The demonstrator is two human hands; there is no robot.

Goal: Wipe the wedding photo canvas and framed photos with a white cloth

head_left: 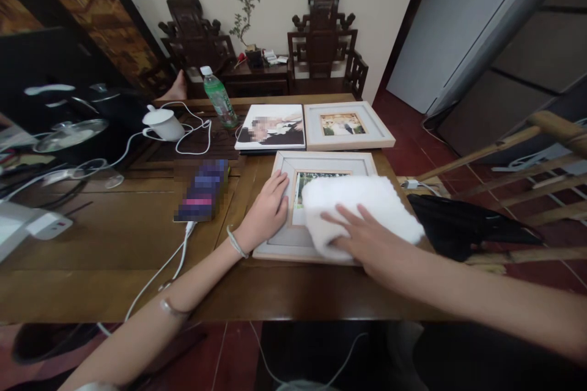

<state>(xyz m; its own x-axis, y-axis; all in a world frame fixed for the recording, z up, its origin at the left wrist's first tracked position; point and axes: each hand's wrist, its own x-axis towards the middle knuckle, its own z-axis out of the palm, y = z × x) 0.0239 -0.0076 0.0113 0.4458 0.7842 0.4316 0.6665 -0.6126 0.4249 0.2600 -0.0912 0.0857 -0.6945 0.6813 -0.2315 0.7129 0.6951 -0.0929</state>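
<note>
A light wooden picture frame (328,159) with a wide pale mat lies flat on the table in front of me. My left hand (267,206) rests on its left side, fingers stretched out flat along the border. Over the right part of the frame spreads a white fluffy cloth (373,198), which hides much of the photo (299,198) inside. My right hand (364,238) presses on the cloth and grips it, with the fingers bent into it. The cloth and right hand are slightly blurred.
Behind lie a second framed photo (380,125) and a photo panel (293,113). To the left are a green-labelled bottle (220,98), a white lidded cup (166,124), a phone (204,189) on a cable, and a black pot (76,140). A bamboo rack (495,149) stands right.
</note>
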